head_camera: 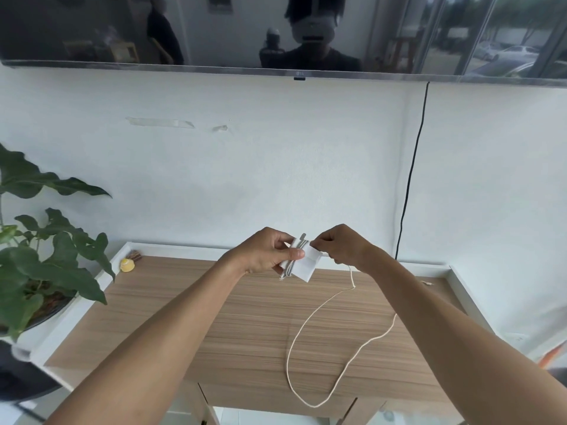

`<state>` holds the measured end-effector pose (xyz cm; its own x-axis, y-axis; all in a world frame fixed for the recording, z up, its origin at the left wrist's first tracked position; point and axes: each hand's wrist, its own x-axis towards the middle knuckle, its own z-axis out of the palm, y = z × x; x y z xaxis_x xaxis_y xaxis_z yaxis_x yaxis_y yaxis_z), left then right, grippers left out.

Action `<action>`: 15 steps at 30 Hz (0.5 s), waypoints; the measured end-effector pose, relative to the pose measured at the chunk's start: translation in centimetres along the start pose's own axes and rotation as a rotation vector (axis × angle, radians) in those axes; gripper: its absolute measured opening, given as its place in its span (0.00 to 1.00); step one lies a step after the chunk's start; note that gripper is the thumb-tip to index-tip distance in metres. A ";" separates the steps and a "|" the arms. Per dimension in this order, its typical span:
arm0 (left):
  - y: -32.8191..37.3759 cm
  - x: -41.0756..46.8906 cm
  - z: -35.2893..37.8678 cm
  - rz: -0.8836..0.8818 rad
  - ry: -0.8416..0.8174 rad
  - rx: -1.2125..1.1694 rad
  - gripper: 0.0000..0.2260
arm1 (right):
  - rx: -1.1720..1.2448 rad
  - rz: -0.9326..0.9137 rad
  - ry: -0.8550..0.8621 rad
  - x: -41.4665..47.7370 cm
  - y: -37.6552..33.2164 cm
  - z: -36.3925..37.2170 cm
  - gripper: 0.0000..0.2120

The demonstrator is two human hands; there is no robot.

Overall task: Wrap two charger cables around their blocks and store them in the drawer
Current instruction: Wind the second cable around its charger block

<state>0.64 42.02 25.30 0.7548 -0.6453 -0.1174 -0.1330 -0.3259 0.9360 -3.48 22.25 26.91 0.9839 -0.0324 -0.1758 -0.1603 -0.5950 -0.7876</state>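
Block (302,265): held above the desk (245,317), left hand (267,253) gripping it over several turns. Right hand (337,245) pinches the cable (310,320), whose slack loops on the desk. Step: wrapping, apparently the first charger; next calls for further taut turns.

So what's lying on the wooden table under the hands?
A loose white cable loops across the wooden table, running up to the right hand. The left hand holds the charger block above it.

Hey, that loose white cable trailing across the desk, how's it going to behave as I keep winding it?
The white cable looks floppy: it droops from the right hand and lies in a slack loop. It probably drags lightly along the desk. The loop overhanging the front edge might snag.
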 end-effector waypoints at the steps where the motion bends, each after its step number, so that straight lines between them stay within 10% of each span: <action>1: -0.1 0.1 -0.1 -0.007 0.011 0.018 0.10 | -0.047 -0.030 0.025 0.0 -0.3 0.2 0.13; 15: -0.3 1.4 0.9 -0.029 0.235 -0.014 0.14 | -0.126 -0.207 0.327 -1.8 -1.6 2.6 0.14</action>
<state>1.16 40.63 24.56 0.8874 -0.4565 -0.0652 -0.1014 -0.3310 0.9382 -5.18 25.37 26.99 0.9708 -0.1438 0.1919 0.0343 -0.7088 -0.7046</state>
